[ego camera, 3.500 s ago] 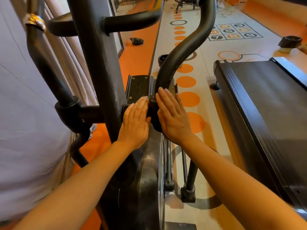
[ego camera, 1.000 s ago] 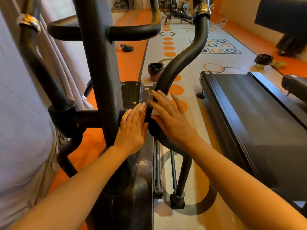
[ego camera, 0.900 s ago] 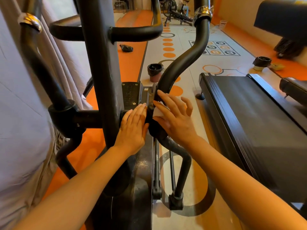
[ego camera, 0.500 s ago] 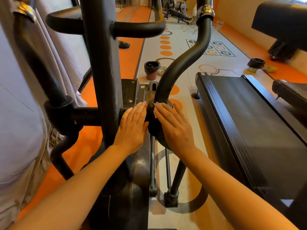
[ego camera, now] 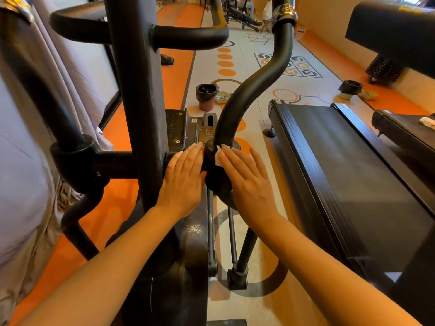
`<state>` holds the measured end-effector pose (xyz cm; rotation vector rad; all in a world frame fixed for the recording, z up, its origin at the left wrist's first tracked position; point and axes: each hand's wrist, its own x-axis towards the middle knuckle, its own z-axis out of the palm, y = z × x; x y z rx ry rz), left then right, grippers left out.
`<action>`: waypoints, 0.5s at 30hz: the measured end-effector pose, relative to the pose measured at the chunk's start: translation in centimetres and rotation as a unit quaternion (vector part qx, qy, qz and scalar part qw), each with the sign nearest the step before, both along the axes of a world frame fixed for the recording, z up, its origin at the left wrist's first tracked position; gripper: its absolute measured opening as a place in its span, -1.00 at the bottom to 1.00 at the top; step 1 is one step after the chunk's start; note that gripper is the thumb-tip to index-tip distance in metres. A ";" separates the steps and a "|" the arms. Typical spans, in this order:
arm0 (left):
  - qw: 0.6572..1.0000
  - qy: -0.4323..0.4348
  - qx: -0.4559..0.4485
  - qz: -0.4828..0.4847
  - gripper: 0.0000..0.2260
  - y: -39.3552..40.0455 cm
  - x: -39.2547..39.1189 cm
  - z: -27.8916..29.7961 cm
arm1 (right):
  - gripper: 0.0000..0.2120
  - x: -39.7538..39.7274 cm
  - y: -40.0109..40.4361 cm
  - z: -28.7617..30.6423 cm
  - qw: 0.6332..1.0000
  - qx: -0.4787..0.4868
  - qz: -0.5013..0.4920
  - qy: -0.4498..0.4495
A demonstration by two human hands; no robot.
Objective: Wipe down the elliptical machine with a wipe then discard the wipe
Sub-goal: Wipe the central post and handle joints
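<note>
Wipe [ego camera: 218, 158]: thin, soft, limp, probably damp, so likely to bunch or slide on the slick pivot hub [ego camera: 217, 182] of the elliptical machine [ego camera: 138, 114]; best kept flat under the fingers, later pinched by a free corner. Right hand [ego camera: 247, 182] laid on the hub's right side, fingers straight and together, pressing the wipe, one white corner showing at the fingertips. Left hand [ego camera: 184, 182] flat just left of the hub, fingers extended, holding nothing.

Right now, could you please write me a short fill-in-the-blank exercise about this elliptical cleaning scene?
1. The right hand presses a white ____ against the round pivot hub.
2. The left hand lies flat with ____ fingers.
3. The bin on the floor is lined with a ____ bag.

Missing words: wipe; straight; black
</note>
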<state>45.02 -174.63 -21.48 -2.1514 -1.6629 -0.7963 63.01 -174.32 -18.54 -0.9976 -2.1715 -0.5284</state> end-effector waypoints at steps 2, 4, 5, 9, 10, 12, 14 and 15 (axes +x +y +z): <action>1.000 0.007 -0.001 0.004 -0.51 0.0 0.1 0.0 | -0.55 0.2 -0.2 0.4 1.000 -0.019 -0.003 0.016; 1.000 0.006 -0.004 0.006 -0.51 0.0 0.1 0.1 | -0.56 0.1 -0.3 0.5 0.999 -0.028 -0.013 0.031; 1.000 0.005 -0.005 0.006 -0.51 0.0 0.1 0.1 | -0.55 0.0 -0.3 0.5 0.999 -0.032 -0.020 0.040; 1.000 0.009 -0.005 0.005 -0.51 0.0 0.1 0.1 | -0.55 -0.5 -0.1 0.9 0.996 -0.052 -0.043 0.056; 1.000 0.009 -0.005 0.004 -0.51 0.0 0.1 0.0 | -0.57 -0.7 0.0 1.1 0.995 -0.061 -0.051 0.057; 1.000 0.006 -0.005 0.005 -0.51 0.0 0.1 0.1 | -0.57 -1.1 0.3 1.5 0.992 -0.084 -0.056 0.070; 1.000 0.007 -0.006 0.004 -0.51 0.0 0.0 0.2 | -0.55 -1.4 0.3 1.5 0.987 -0.112 -0.045 0.108; 1.000 0.009 -0.006 0.004 -0.51 0.0 0.0 0.2 | -0.53 -1.5 0.2 1.4 0.983 -0.122 -0.038 0.129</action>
